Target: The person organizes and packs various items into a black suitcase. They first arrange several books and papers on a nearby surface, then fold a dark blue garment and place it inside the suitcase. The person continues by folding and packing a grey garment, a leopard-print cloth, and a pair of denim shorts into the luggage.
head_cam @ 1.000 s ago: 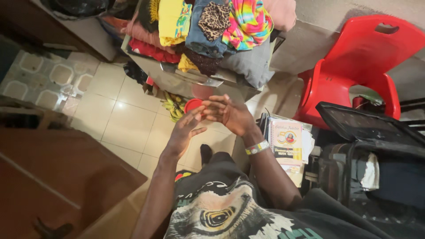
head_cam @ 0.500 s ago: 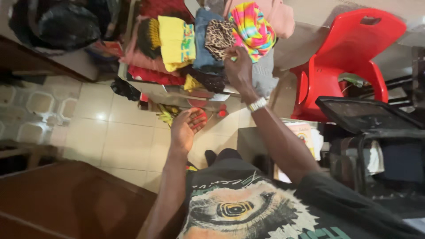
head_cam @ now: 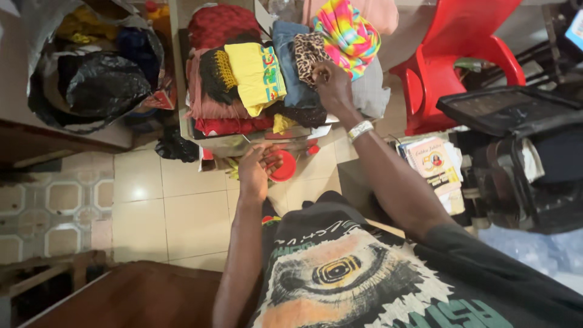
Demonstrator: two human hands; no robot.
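Observation:
A heap of folded clothes fills an open box (head_cam: 226, 144): a yellow cloth (head_cam: 252, 73), a blue denim piece (head_cam: 290, 54), a leopard-print cloth (head_cam: 308, 50) and a bright multicoloured cloth (head_cam: 346, 30). My right hand (head_cam: 331, 85), with a pale wristband, reaches up and grips the lower edge of the leopard-print cloth. My left hand (head_cam: 258, 170) hangs lower, fingers loosely apart, just in front of a small red round object (head_cam: 285, 169) at the box's front. I cannot tell whether it touches that object.
A red plastic chair (head_cam: 452, 67) stands at the right, beside an open black bag (head_cam: 516, 152) and a printed booklet (head_cam: 432, 161). Black plastic sacks (head_cam: 91, 82) sit at the left. Pale floor tiles (head_cam: 176, 212) and a brown wooden surface (head_cam: 139, 297) lie below.
My right hand has risen from in front of me to the leopard-print cloth on the pile. My left hand has dropped apart from it, down by the red object.

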